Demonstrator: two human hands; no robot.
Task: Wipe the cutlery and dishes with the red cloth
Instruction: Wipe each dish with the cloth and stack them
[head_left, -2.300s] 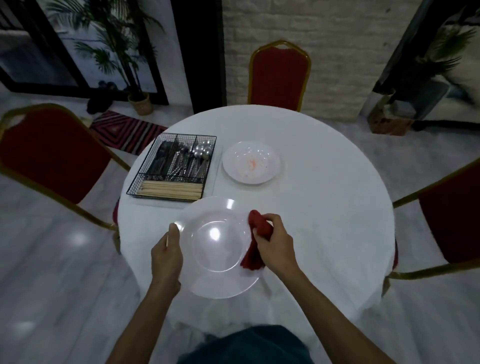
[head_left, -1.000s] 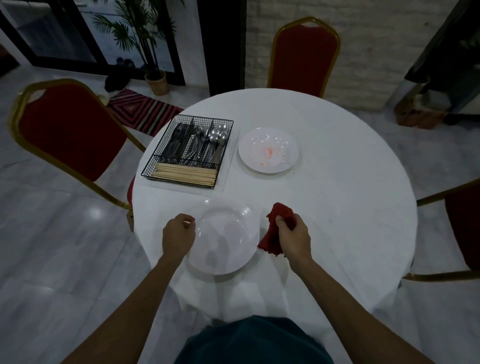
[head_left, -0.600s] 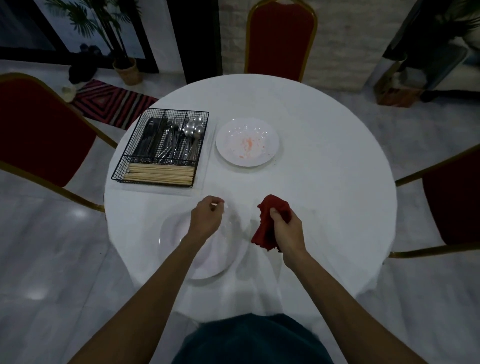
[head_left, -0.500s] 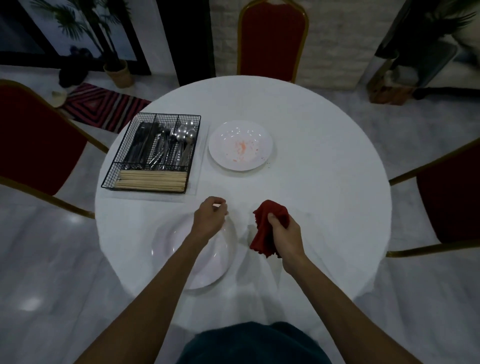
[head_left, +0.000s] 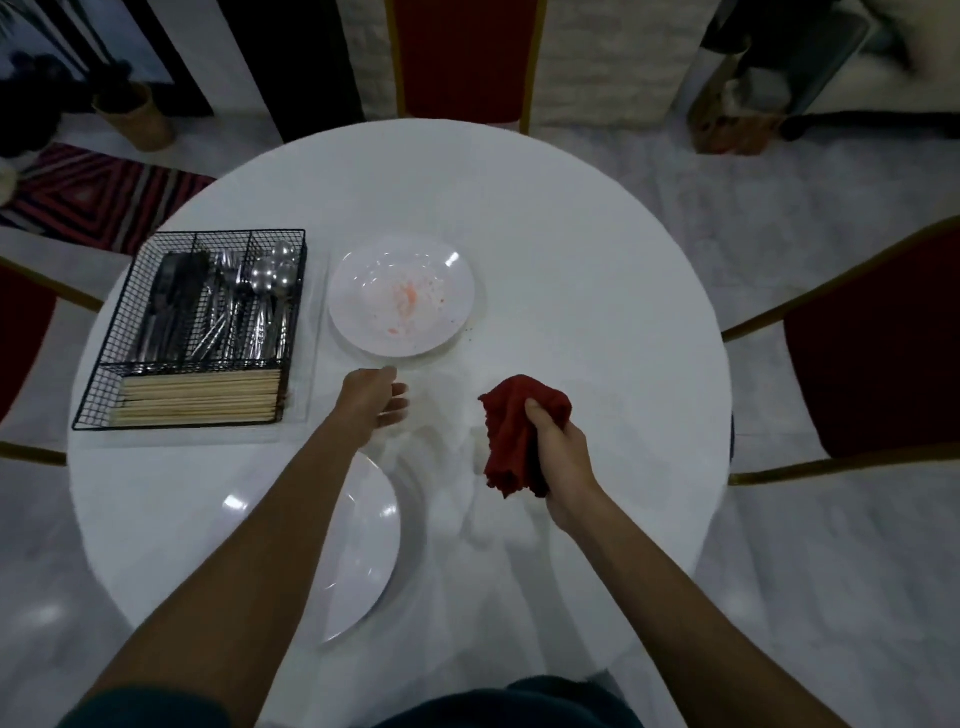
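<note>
A clean plate (head_left: 363, 551) lies on the tabletop (head_left: 571, 286) near the person, partly under the left forearm, and shows no marks, so it looks done. The stained plate (head_left: 402, 296) beyond it carries orange-red smears and awaits wiping. The left hand (head_left: 371, 397) hovers just short of its near rim, fingers apart and empty. The right hand (head_left: 558, 452) holds the bunched red cloth (head_left: 511, 431), fingers clamped round it. The cutlery (head_left: 234, 306) sits in the wire basket (head_left: 104, 374) with the chopsticks (head_left: 200, 397), so most of the job seems left.
</note>
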